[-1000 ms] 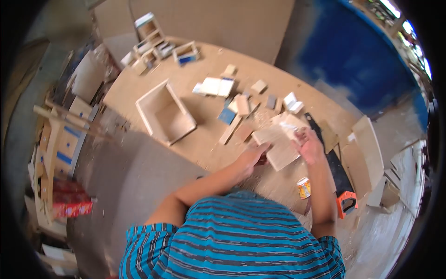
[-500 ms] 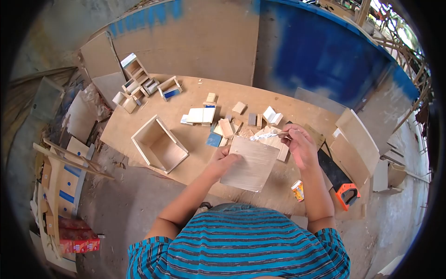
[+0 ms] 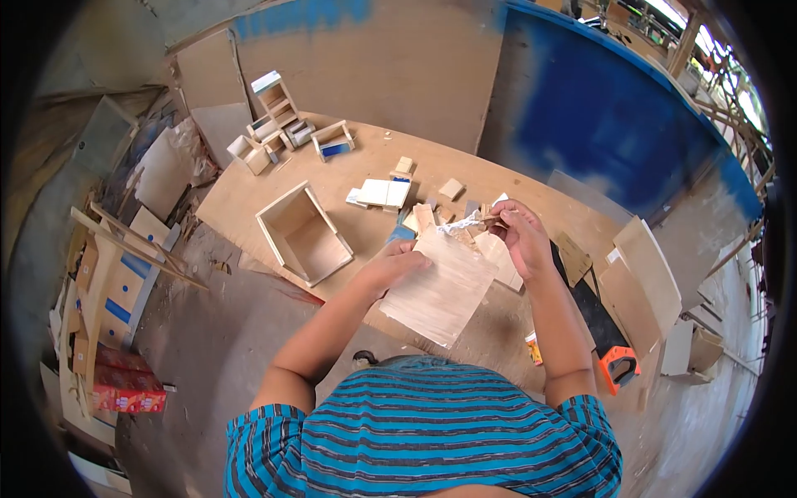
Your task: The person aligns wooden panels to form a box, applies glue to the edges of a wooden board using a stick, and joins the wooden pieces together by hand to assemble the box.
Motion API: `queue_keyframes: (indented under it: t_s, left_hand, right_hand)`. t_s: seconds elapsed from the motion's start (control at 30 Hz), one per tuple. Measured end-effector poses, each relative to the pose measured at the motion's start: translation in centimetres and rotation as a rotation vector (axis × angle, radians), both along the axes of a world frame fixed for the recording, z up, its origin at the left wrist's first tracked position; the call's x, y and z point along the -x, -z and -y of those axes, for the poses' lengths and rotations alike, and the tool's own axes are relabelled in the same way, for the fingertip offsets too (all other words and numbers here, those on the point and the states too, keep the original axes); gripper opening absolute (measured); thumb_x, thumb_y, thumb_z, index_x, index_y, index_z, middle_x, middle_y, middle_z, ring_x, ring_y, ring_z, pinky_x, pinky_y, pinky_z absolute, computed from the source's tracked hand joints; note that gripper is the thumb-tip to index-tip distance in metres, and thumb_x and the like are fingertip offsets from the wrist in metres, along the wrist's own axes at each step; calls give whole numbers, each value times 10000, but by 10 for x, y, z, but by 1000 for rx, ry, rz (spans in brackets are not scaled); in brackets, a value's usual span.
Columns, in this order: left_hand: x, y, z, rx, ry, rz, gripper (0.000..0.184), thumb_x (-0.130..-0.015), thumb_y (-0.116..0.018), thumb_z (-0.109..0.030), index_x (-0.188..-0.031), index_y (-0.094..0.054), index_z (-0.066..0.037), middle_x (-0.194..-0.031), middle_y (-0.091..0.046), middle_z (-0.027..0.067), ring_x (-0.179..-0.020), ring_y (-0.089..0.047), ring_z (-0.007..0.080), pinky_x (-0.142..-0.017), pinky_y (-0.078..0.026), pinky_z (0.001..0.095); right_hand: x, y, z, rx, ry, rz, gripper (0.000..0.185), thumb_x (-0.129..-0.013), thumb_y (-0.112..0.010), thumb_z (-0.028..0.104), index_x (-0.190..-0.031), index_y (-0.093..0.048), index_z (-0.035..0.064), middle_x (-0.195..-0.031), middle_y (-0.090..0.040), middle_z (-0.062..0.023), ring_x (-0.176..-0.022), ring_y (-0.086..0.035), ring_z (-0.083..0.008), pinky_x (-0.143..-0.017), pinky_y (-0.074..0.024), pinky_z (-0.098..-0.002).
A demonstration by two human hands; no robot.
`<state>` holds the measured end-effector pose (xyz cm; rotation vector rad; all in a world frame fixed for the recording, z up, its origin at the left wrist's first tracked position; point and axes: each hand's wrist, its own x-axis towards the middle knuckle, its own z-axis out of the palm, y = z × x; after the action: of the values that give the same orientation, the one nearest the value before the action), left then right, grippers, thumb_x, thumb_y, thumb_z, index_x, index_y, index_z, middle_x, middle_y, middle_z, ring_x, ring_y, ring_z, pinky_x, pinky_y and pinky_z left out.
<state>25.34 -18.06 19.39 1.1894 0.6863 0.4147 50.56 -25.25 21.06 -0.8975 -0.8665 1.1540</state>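
My left hand [image 3: 400,264] grips the upper left corner of a flat, pale wooden panel [image 3: 440,289], thumb on top. My right hand [image 3: 520,236] pinches a thin wooden stick [image 3: 491,218] just beyond the panel's upper right side. White paste [image 3: 462,222] clings to the stick and hangs by the panel's top edge. Small wood blocks [image 3: 422,217] lie behind the panel, partly hidden by it. An open wooden box [image 3: 305,234] rests on the table to the left of my left hand.
Small wooden frames stand at the back left of the table [image 3: 374,141]. At the right lie a saw with an orange handle [image 3: 619,369], a small yellow container [image 3: 533,349] and leaning boards [image 3: 652,264]. A red box [image 3: 129,382] is on the floor at left.
My left hand has brought the panel up and toward my body, clear of the blocks. My right hand's stick with white paste is now at the panel's top edge. The camera view has shifted.
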Motion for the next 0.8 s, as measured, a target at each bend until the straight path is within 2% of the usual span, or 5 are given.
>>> queue_keyframes:
  t_s: [0.3, 0.4, 0.5, 0.6, 0.8]
  left_hand:
    - [1, 11, 3, 86, -24, 60, 199, -802, -658, -137, -969, -650, -28, -859, -652, 5, -750, -602, 76, -668, -494, 246]
    - [5, 9, 0, 56, -9, 4, 194, -798, -657, -133, -964, -654, -34, -852, -656, 8, -739, -612, 80, -667, -498, 244]
    - [7, -11, 6, 82, -95, -60, 239, -760, -713, -144, -962, -638, -41, -830, -625, -10, -756, -578, 74, -705, -460, 233]
    - [11, -29, 8, 135, -65, -32, 263, -732, -757, -181, -929, -633, -59, -847, -607, -9, -802, -566, 80, -750, -443, 230]
    - [13, -18, 3, 52, -203, -4, 339, -717, -768, -242, -959, -620, -56, -926, -592, 17, -893, -547, 104, -820, -421, 247]
  right_hand:
    - [5, 8, -15, -5, -52, 24, 117, -897, -549, 138, -936, -633, 66, -917, -638, -22, -882, -597, -128, -813, -442, -286]
    - [5, 9, -19, -3, -66, 49, 119, -897, -548, 136, -937, -633, 64, -916, -635, -21, -880, -595, -126, -816, -443, -284]
    - [2, 15, -21, -11, -71, 55, 124, -901, -548, 135, -945, -634, 57, -921, -633, -25, -886, -592, -128, -824, -444, -286]
    - [1, 16, -17, -21, -57, 80, 132, -907, -551, 136, -959, -634, 48, -934, -634, -29, -894, -588, -128, -830, -444, -287]
    - [6, 12, 3, -56, 29, 264, 192, -915, -599, 168, -1020, -636, 11, -984, -646, -44, -915, -594, -131, -868, -452, -289]
